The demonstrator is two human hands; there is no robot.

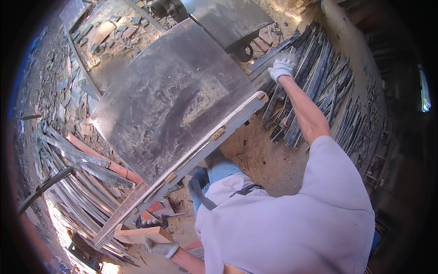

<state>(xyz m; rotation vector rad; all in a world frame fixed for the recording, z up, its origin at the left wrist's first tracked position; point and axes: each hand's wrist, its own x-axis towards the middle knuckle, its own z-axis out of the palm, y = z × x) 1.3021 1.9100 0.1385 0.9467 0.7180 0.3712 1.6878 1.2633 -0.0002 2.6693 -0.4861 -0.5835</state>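
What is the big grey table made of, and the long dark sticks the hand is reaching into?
The table top looks like sheet metal: dull grey, scuffed, with a faint sheen. The long strips under the gloved right hand look like dark wood slats, though metal cannot be ruled out. The block by the gloved left hand looks like pale, bare wood.

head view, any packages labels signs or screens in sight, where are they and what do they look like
None in view: only a bare grey metal table, dark strips piled under the gloved right hand, and a wooden block by the gloved left hand.
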